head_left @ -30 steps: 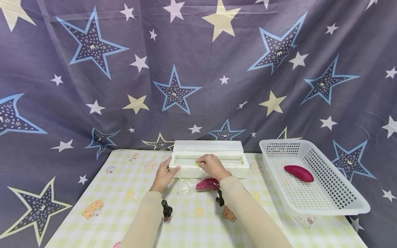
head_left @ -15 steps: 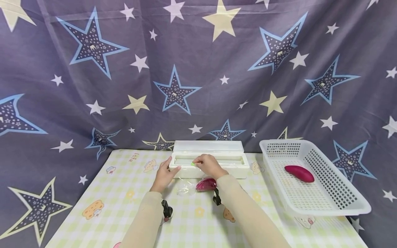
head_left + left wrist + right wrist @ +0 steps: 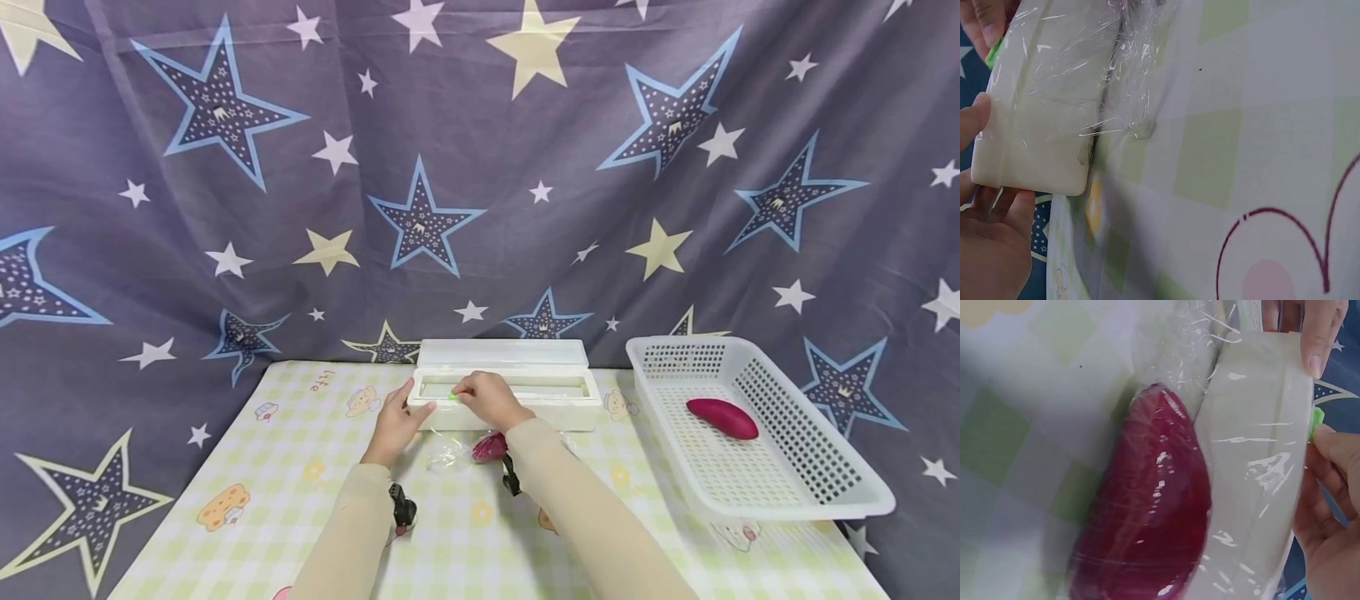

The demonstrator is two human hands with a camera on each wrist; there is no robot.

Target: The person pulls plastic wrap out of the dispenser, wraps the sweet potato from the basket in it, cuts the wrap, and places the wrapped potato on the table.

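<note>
A long white cling film dispenser (image 3: 517,418) lies across the back of the table, its lid (image 3: 502,353) raised. My left hand (image 3: 393,427) grips its left end, thumb on the front edge and fingers around the end. Between thumb and fingers, my right hand (image 3: 491,400) pinches the small green slide cutter (image 3: 1317,420) on the dispenser's front rim, left of centre. Clear cling film (image 3: 1132,69) hangs over the dispenser's front onto the table. Against that front lies a magenta sweet-potato-shaped piece (image 3: 1147,500) under the film, partly hidden by the right wrist in the head view.
A white perforated plastic basket (image 3: 787,510) stands at the right of the table, with another magenta sweet-potato-shaped piece (image 3: 722,418) inside. A checked cloth (image 3: 450,550) covers the table. Close behind the dispenser hangs a star-patterned curtain (image 3: 480,208).
My right hand has slid leftward along the dispenser's front rim with the green slide cutter, and its forearm now covers more of the wrapped magenta piece. The left hand stays in place.
</note>
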